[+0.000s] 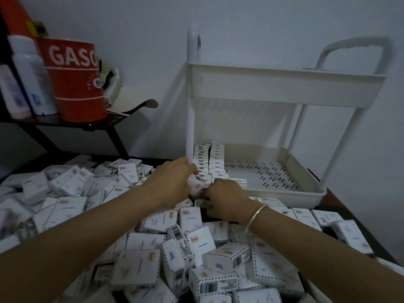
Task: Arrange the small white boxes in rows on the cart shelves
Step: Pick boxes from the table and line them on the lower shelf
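Pile: A large loose heap of small white boxes point(196, 243) is spread over the dark surface point(337, 203), in front of the cart and to its left.
Cart: The white cart point(190, 119) is placed at the far right, near the wall.
Lower shelf: On the lower shelf point(284, 191), two rows point(209, 158) of boxes are already set along the left side, touching each other. The rest of its perforated floor is uncovered.
Upper shelf: Only the outer wall of the upper shelf point(284, 88) is seen, so its inside cannot be judged.
Left hand: The fingers of the left hand point(172, 180) are clenched around a held box point(195, 182) at the near left corner of the lower shelf, just at the near end of the rows.
Right hand: The right hand point(227, 200), with a bracelet point(255, 217) on the wrist, is placed just beside the left one. Its fingers are curled down among the boxes, but it cannot be told whether one is grasped.
Progress: The task is judged to be at an early stage. Only a small part is done.
Left to do: Most of the boxes must still be moved and lined up.
Surroundings: A red can point(74, 84) and bottles point(30, 77) are kept on a black rack point(113, 136) at the left.
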`<state>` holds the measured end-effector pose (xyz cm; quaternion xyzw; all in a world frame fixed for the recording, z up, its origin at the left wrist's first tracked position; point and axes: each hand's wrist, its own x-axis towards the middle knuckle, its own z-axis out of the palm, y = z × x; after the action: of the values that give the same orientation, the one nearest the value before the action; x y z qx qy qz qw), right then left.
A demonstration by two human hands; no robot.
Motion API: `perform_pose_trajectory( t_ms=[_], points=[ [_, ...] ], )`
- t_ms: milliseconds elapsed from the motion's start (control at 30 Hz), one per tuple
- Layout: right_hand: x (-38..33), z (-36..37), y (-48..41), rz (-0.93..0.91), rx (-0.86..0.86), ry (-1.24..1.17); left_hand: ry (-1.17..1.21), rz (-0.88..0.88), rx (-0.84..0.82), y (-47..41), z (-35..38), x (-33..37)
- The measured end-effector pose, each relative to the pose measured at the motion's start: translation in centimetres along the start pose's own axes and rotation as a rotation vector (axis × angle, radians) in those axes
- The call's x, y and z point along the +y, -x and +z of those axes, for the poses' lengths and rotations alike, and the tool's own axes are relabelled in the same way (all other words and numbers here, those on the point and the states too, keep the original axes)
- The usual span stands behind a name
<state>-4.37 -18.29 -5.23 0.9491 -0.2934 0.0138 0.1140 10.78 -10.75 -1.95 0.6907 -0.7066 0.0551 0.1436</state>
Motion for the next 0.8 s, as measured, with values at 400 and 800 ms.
perform_pose_trajectory(
  t_ms=[400, 800],
  points=[
    [6.9, -2.7, 1.0, 0.357, 0.052, -1.295, 0.241, -0.123, 0.346, -2.9, -2.5, 2.2],
    [15.2, -0.4, -3.8, 0.466, 0.334, -0.956, 0.152, -0.348, -0.045, -13.0, 2.6, 7.2]
  ],
)
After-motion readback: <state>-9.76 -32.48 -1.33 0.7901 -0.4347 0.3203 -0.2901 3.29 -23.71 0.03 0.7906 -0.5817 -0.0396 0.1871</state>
